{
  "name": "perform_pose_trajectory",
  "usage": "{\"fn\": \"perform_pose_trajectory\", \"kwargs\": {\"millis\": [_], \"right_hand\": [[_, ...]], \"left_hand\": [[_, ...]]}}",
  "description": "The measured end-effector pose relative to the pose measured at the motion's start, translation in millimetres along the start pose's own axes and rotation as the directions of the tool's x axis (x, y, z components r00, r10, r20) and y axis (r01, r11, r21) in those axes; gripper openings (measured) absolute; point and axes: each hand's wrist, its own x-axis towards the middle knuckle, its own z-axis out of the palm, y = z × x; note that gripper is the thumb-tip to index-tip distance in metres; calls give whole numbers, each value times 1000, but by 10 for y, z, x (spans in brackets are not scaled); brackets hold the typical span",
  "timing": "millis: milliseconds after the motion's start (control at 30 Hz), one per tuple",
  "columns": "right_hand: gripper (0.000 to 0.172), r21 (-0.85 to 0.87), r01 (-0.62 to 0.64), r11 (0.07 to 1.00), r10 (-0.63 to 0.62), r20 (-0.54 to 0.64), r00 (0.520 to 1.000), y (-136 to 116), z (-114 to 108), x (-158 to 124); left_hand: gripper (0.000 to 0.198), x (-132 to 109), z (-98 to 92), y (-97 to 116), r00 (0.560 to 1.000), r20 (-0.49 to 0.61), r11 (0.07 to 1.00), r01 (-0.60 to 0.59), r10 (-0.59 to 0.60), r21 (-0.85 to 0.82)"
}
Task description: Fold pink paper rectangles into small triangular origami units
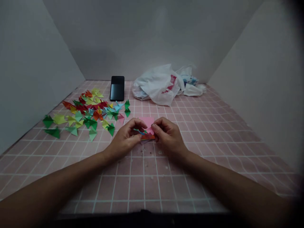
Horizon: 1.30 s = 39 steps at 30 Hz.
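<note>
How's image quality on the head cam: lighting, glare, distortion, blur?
Head view: dim overall, with dark vignetting toward the right corners and a black band along the bottom edge; wide-angle distortion bends the lines of the pink grid mat; soft glare lies across the black phone; the left hand and right hand look slightly soft, and the folded paper is hard to resolve.

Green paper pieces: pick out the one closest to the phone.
The dark green folded piece at the paper pile's right edge, below the black phone; its twin beneath sits farther away.

Paper pieces point(83, 110) left on mat point(201, 152); phone point(117, 88) behind; plastic bag point(158, 85) right of phone.
</note>
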Motion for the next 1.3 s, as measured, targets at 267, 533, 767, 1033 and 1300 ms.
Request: {"fn": "perform_pose_trajectory", "kwargs": {"millis": [267, 533, 767, 1033, 1300], "right_hand": [[20, 338, -301, 892, 260, 160, 952, 11, 64, -4], [23, 484, -332, 810, 252, 223, 941, 42, 70, -3], [9, 293, -223, 930, 202, 101, 974, 7, 78, -13], [7, 23, -7, 1000, 7, 23, 1000, -8, 74, -56], [11, -46, 151, 987, -138, 211, 968, -22, 84, -113]], "left_hand": [[17, -3, 18, -51, 993, 110, 999, 36, -33, -26], [18, 10, -19, -85, 982, 134, 979, 152, -134, -134], [6, -5, 6, -70, 997, -55, 975, -40, 53, 218], [18, -78, 69, -53, 998, -56, 983, -6, 17, 186], [11, -31, 36, -63, 985, -173, 992, 32, -11, 123]]}}
